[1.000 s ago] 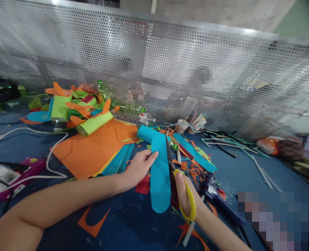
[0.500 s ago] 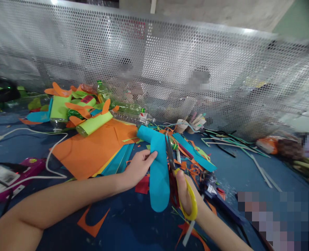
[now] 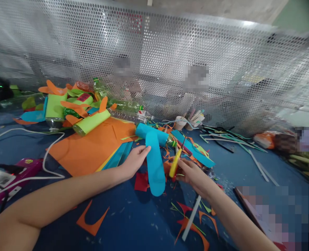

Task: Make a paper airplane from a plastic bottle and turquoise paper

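Observation:
My left hand (image 3: 133, 161) pinches the left edge of a long turquoise paper strip with a rounded end (image 3: 154, 164), held upright above the blue table (image 3: 133, 223). Just right of it, my right hand (image 3: 192, 173) grips yellow-handled scissors (image 3: 175, 162), whose blades point up and away, off the strip. Behind the strip lies a bottle wrapped in turquoise paper (image 3: 150, 131).
Orange paper sheets (image 3: 91, 146) and green-wrapped bottles (image 3: 91, 122) lie at the left. A white cable (image 3: 46, 153) and a pink device (image 3: 10, 174) sit at the near left. Paper scraps, strips and a white stick (image 3: 192, 218) litter the table. A perforated metal screen (image 3: 170, 59) runs across the back.
The scissors have come away from the strip's right edge and swung out to the right. The turquoise strip has risen slightly in my left hand.

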### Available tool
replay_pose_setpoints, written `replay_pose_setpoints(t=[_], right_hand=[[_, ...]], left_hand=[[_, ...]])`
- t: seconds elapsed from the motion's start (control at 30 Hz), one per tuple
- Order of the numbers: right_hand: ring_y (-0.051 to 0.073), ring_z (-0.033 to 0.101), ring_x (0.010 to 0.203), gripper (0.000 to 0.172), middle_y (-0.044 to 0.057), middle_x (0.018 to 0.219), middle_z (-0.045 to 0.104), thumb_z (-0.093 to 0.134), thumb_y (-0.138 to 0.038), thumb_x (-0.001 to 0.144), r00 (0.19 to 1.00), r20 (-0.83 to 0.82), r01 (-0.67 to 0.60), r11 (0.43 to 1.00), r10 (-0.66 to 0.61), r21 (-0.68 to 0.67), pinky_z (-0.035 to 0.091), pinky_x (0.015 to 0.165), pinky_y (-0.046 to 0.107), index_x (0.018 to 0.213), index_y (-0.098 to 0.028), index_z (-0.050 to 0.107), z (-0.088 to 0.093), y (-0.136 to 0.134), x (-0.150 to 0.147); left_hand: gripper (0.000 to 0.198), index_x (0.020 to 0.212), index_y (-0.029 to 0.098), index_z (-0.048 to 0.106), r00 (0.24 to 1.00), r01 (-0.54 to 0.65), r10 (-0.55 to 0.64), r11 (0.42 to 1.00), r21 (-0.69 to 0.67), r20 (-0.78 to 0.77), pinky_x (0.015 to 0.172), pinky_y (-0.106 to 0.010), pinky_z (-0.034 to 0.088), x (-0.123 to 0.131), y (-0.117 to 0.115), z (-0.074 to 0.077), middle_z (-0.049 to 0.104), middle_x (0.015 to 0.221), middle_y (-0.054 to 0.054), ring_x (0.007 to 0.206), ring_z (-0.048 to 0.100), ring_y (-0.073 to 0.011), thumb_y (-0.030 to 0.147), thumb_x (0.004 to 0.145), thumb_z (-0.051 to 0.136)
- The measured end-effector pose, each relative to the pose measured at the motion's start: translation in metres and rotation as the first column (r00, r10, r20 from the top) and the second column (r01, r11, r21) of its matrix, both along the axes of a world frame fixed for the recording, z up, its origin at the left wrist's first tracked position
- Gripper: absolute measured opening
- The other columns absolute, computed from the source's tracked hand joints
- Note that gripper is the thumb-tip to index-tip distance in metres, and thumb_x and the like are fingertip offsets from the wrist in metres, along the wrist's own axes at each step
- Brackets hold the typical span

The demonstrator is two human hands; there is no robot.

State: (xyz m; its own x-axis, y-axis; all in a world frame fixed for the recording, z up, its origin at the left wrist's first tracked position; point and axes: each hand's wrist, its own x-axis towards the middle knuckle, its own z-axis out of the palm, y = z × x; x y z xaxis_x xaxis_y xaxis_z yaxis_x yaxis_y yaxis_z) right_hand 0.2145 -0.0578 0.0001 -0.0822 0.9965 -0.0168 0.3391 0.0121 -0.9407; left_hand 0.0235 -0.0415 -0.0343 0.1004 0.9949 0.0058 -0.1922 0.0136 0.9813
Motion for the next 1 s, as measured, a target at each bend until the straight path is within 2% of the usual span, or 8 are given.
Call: replay_pose_setpoints(t=[0.1,0.17,0.27,0.43,0.63,0.73,0.9,1.0], right_hand=[[0.018,0.064,0.058,0.027,0.005,0.07,0.068,0.054,-0.045,0.078,0.998,-0.027,-0.057,0.991,0.054,-0.12,0.05,0.048,0.027,0.08,-0.019,0.062,-0.004,0.003,0.005],[0.017,0.064,0.059,0.027,0.005,0.071,0.068,0.054,-0.043,0.077,0.999,0.009,-0.044,0.99,0.046,-0.134,0.047,0.045,0.025,0.082,-0.018,0.062,-0.009,0.008,0.008],[0.018,0.062,0.055,0.026,0.005,0.069,0.067,0.056,-0.04,0.074,0.994,0.105,0.04,0.996,-0.032,-0.079,0.044,0.041,0.025,0.085,-0.017,0.061,-0.018,0.019,0.017],[0.022,0.064,0.058,0.027,0.01,0.075,0.07,0.063,-0.037,0.066,0.946,0.276,0.168,0.986,-0.168,0.024,0.044,0.043,0.027,0.085,-0.017,0.062,-0.027,0.035,0.036],[0.024,0.065,0.055,0.027,0.007,0.066,0.071,0.061,-0.042,0.067,0.907,0.393,0.147,0.988,-0.151,0.042,0.045,0.044,0.03,0.079,-0.018,0.062,-0.023,0.035,0.038],[0.025,0.067,0.063,0.025,0.006,0.067,0.07,0.06,-0.041,0.067,0.879,0.432,0.171,0.979,-0.201,0.108,0.046,0.05,0.03,0.08,-0.02,0.056,-0.023,0.034,0.036],[0.023,0.064,0.057,0.024,0.0,0.056,0.063,0.052,-0.041,0.073,0.827,0.488,0.207,0.958,-0.28,0.199,0.044,0.051,0.03,0.084,-0.023,0.043,-0.025,0.035,0.038],[0.025,0.063,0.06,0.025,-0.002,0.052,0.059,0.054,-0.04,0.071,0.776,0.541,0.217,0.943,-0.324,0.253,0.042,0.054,0.031,0.083,-0.024,0.039,-0.023,0.035,0.041]], left_hand=[[0.035,0.072,0.016,0.056,0.999,0.035,-0.034,0.998,-0.042,0.029,0.058,-0.03,0.048,-0.007,0.001,-0.001,0.061,0.065,-0.002,0.06,0.058,-0.0176,0.051,0.076,0.059],[0.034,0.073,0.016,0.056,0.999,0.042,-0.041,0.998,-0.048,0.017,0.059,-0.031,0.048,-0.013,0.0,-0.002,0.061,0.067,-0.002,0.06,0.058,-0.017,0.05,0.077,0.058],[0.034,0.077,0.015,0.058,1.0,0.015,-0.016,0.998,-0.063,-0.01,0.061,-0.031,0.048,-0.022,-0.002,-0.004,0.061,0.068,-0.002,0.063,0.058,-0.0171,0.049,0.078,0.057],[0.036,0.077,0.014,0.058,1.0,-0.005,0.004,0.998,-0.059,-0.026,0.062,-0.03,0.047,-0.029,-0.002,-0.01,0.062,0.072,-0.004,0.066,0.059,-0.0179,0.05,0.079,0.056],[0.036,0.073,0.016,0.055,0.988,0.058,-0.052,0.998,0.038,-0.144,0.057,-0.029,0.042,-0.03,-0.003,-0.018,0.058,0.066,-0.002,0.061,0.056,-0.0169,0.049,0.084,0.049],[0.036,0.072,0.016,0.054,0.981,0.066,-0.056,0.996,0.053,-0.186,0.056,-0.028,0.04,-0.03,-0.003,-0.02,0.057,0.065,-0.002,0.06,0.055,-0.0165,0.049,0.085,0.048],[0.036,0.067,0.017,0.05,0.977,0.053,-0.035,0.995,0.079,-0.21,0.055,-0.027,0.038,-0.03,-0.003,-0.02,0.055,0.061,0.0,0.058,0.053,-0.0157,0.049,0.085,0.047],[0.036,0.067,0.017,0.051,0.976,0.058,-0.041,0.995,0.076,-0.212,0.055,-0.027,0.038,-0.03,-0.003,-0.019,0.055,0.062,-0.001,0.058,0.053,-0.016,0.049,0.085,0.047]])
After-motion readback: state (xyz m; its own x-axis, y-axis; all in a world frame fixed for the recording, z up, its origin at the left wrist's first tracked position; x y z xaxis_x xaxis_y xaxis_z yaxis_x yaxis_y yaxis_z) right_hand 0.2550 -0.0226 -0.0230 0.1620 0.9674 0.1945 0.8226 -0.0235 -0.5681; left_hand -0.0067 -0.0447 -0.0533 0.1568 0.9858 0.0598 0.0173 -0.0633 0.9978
